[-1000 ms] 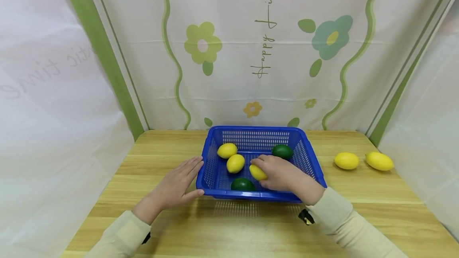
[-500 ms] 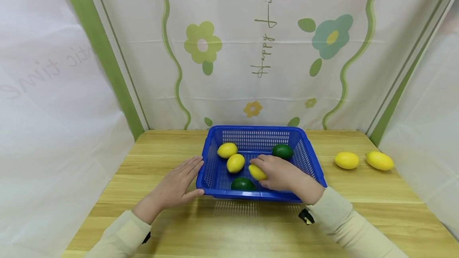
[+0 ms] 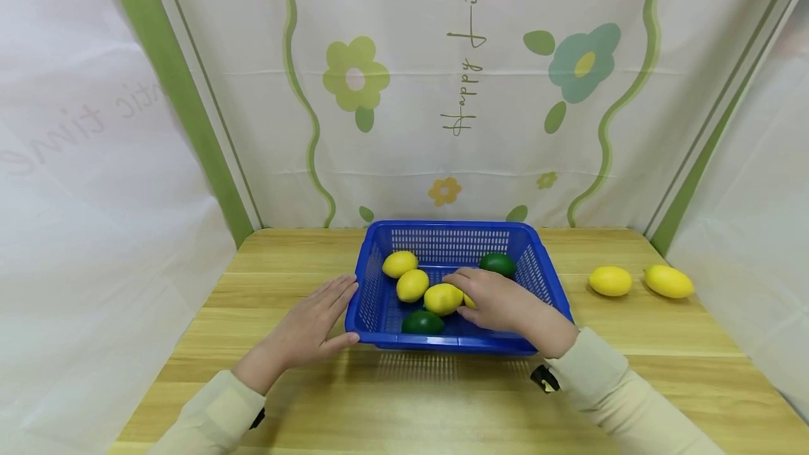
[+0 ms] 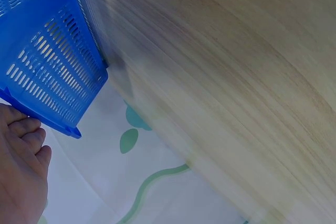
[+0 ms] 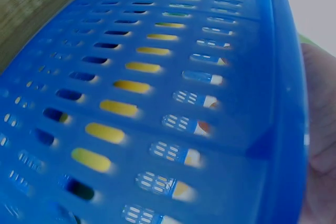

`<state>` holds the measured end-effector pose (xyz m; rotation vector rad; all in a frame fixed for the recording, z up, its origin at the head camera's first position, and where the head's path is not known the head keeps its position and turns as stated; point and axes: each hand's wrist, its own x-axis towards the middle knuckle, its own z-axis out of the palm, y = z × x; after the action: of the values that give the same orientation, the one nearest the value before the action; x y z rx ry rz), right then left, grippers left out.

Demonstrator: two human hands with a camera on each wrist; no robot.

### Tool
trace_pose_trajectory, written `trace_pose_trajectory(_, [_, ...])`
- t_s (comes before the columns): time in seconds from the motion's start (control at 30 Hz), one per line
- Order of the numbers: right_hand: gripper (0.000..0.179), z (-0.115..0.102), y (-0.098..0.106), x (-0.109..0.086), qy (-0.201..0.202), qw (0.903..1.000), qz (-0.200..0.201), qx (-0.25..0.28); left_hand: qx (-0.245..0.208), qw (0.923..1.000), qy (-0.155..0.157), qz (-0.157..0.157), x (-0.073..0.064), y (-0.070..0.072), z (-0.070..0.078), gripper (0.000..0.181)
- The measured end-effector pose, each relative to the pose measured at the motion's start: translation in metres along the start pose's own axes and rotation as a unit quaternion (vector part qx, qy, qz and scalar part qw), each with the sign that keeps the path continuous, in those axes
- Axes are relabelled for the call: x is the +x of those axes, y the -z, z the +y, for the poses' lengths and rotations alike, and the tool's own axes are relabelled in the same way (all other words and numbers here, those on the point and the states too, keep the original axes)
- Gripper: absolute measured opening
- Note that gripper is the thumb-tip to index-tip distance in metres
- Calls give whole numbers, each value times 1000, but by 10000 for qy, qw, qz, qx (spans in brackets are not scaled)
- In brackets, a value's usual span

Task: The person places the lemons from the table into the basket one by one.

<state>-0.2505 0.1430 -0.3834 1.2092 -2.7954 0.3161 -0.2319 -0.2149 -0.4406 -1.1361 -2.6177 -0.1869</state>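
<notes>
My left hand (image 3: 316, 328) lies with straight fingers against the left side of the blue plastic basket (image 3: 455, 344). In the left wrist view, its fingertips (image 4: 32, 135) touch the basket's rim. My right hand (image 3: 499, 300) reaches inside, fingers curled over a lemon (image 3: 470, 301) that is mostly hidden by the hand. Just left of these fingers sits another lemon (image 3: 444, 298). Two more lemons (image 3: 413, 286) lie farther left. A dark green fruit, avocado-like (image 3: 423, 323), rests near the front wall, and a second one (image 3: 497, 265) at the back right. Through the basket's slots, yellow (image 5: 119, 107) shows in the right wrist view.
Two lemons, one nearer (image 3: 610, 281) and one farther right (image 3: 668, 281), lie on the wooden table (image 3: 404, 413) to the right of the basket. A white curtain (image 3: 404, 146) with printed flowers hangs behind the table, and white sheets flank both sides.
My right hand has shifted slightly right. A lemon now sits fully visible beside its fingers, with another showing within its grasp. The front green fruit moved slightly left; my left hand stays put.
</notes>
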Motion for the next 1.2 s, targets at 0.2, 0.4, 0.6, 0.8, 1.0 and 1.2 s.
trace_pose_trajectory(0.2, [47, 5, 2, -4, 86, 9999, 83, 42, -16, 10000, 1, -13, 0, 0, 0, 80])
trace_pose_trajectory(0.4, [47, 8, 8, -8, -114, 9998, 56, 159, 12, 10000, -3, -37, 0, 0, 0, 80])
trace_pose_trajectory(0.6, [50, 11, 15, -14, -214, 9996, 163, -78, 29, 10000, -31, -1, 0, 1, 0, 80])
trace_pose_trajectory(0.8, [52, 18, 24, -22, -222, 9987, 400, -232, 21, 10000, -58, 23, 0, 2, 1, 79])
trace_pose_trajectory(1.0, [51, 26, 35, -32, -283, 9974, 614, -235, 27, 10000, -44, 22, 1, 2, 1, 79])
trace_pose_trajectory(1.2, [52, 35, 45, -43, -431, 9965, 667, -276, 9, 10000, -53, 46, 0, 2, 1, 79])
